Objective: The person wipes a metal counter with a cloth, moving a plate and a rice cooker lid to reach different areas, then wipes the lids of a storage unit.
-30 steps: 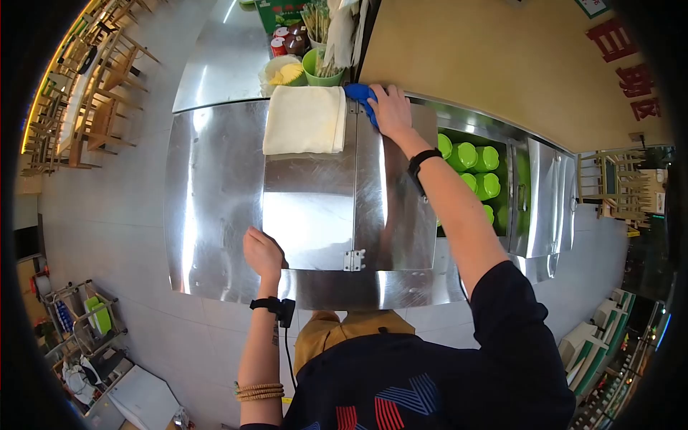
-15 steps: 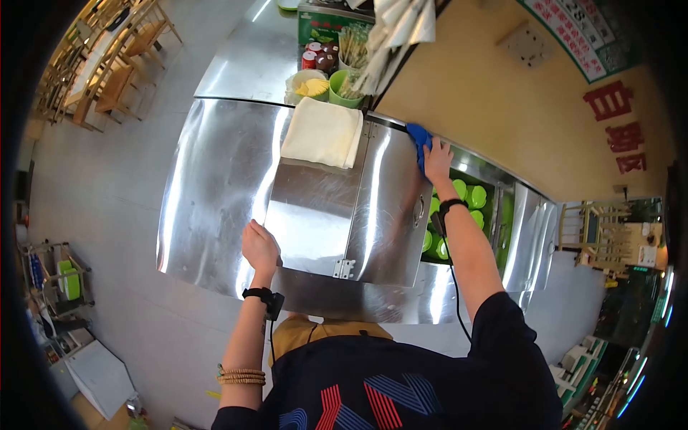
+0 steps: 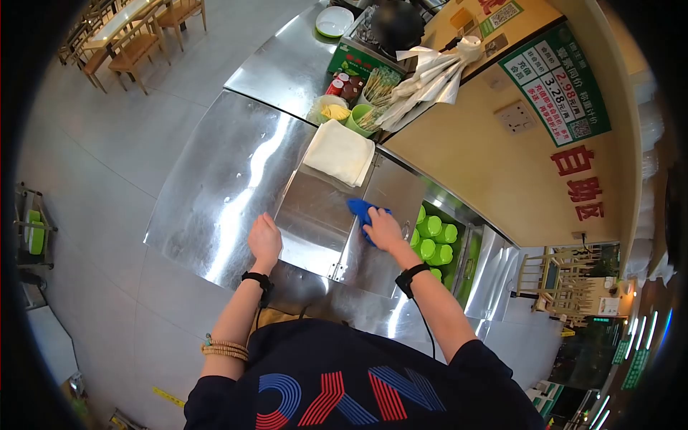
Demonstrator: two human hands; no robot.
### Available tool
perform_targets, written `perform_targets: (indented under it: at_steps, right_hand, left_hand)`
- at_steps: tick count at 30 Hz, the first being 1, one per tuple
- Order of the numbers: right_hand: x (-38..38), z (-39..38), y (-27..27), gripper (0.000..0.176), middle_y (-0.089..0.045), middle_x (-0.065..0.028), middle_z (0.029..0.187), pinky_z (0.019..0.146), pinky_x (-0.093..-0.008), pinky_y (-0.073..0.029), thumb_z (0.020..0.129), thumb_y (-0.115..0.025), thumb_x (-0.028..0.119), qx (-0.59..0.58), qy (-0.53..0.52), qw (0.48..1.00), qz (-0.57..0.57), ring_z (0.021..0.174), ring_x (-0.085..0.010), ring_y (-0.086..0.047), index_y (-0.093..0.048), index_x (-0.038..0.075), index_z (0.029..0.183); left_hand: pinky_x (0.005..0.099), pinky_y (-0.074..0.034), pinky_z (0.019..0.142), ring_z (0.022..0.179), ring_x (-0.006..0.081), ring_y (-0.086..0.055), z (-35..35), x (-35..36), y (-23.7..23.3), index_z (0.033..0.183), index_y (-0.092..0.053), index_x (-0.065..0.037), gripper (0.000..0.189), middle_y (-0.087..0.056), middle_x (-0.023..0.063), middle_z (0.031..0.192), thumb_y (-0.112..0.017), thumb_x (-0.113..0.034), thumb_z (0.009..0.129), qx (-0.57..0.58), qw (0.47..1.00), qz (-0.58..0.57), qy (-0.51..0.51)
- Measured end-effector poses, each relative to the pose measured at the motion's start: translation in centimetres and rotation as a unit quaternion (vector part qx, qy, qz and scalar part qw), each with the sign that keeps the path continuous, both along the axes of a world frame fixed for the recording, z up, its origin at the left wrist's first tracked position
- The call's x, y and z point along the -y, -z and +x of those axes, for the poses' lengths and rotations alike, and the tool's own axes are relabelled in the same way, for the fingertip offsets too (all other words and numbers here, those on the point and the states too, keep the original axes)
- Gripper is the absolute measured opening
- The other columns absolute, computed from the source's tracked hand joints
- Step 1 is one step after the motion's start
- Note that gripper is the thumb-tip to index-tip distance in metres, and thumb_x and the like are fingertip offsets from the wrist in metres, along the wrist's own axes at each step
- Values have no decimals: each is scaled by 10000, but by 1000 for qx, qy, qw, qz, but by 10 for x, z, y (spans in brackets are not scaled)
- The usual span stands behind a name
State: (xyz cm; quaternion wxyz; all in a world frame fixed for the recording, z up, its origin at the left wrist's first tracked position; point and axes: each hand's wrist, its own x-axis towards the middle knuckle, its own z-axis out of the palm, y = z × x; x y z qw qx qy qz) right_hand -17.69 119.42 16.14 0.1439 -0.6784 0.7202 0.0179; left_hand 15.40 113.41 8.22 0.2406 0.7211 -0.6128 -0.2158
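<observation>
My right hand (image 3: 384,231) presses a crumpled blue cloth (image 3: 360,208) onto the steel lid panel (image 3: 315,211), near its hinged seam; its fingers are closed over the cloth. My left hand (image 3: 265,242) is loosely closed by the left edge of that panel, low over the steel counter (image 3: 215,186); nothing shows in it. A folded cream towel (image 3: 340,152) lies on the far part of the panel. To the right of the lid, several bright green cups (image 3: 430,228) stand in an open well.
Behind the towel are a green tub of skewers (image 3: 362,120), a bowl with yellow items (image 3: 333,110) and a green box (image 3: 358,59). Plastic bags (image 3: 437,75) hang by the tan partition (image 3: 466,136), which carries a socket (image 3: 516,117). A white plate (image 3: 335,21) sits at the back.
My right hand has drawn the blue cloth from the lid's far right edge back and left to the middle seam. My left hand stays near the panel's left edge. The view has turned.
</observation>
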Motion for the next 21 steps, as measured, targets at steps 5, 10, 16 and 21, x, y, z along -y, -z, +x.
perform_targets:
  at_steps: [5,10,16,21]
  right_hand:
    - [-47,54,-11,334,-604,-190,1051,868,-505,-522,892,-704,209,33,-23,999,2,1023,-413,-628,-526,75,1141]
    - [-92,101,-8,259,-596,-152,1032,849,-495,-522,892,-690,170,63,1,998,-31,1005,-381,-624,-574,97,1112]
    - [-88,104,19,299,-603,-143,1041,841,-482,-522,899,-669,152,18,109,983,-146,1027,-362,-604,-612,117,1190]
    - [-10,51,36,308,-627,-185,1098,841,-508,-530,957,-626,213,-30,287,942,-173,1003,-406,-639,-579,127,1250]
  left_hand:
    - [548,-530,745,835,447,-680,5,1,-3,906,-618,-7,437,-699,237,898,-365,-310,1092,-34,999,18,18]
    - [575,-529,747,841,466,-688,13,4,-15,905,-607,-9,453,-709,256,895,-341,-321,1097,-57,995,57,63]
    - [589,-542,734,786,498,-690,18,11,-6,918,-640,-9,502,-704,288,817,-331,-366,1089,17,987,104,119]
    - [584,-542,712,753,495,-686,12,11,-2,857,-660,-6,511,-697,283,779,-339,-338,1076,37,989,95,110]
